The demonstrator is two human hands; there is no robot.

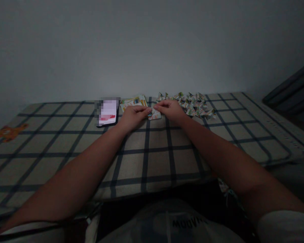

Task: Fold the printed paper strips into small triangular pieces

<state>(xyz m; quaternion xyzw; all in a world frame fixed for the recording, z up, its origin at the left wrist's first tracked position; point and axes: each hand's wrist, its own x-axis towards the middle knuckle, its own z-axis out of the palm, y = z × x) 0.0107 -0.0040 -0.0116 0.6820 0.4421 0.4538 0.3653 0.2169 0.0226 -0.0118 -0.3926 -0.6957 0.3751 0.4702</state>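
Observation:
A small printed paper piece (155, 115), partly folded, is between my two hands above the checked tablecloth. My left hand (134, 116) pinches its left side between thumb and finger. On the other side, my right hand (171, 109) pinches the paper's upper right edge. Just behind my left hand lies a stack of printed paper sheets (134, 101). To the right and behind my right hand spreads a pile of folded paper pieces (196, 104) with pointed corners. The fingertips hide part of the held paper.
A phone (108, 112) with a lit screen stands left of the paper stack. An orange cartoon-shaped piece (9, 132) lies at the far left on the checked tablecloth (157, 162). A plain wall (147, 47) rises behind the table. A dark slatted object (291, 84) is at the right.

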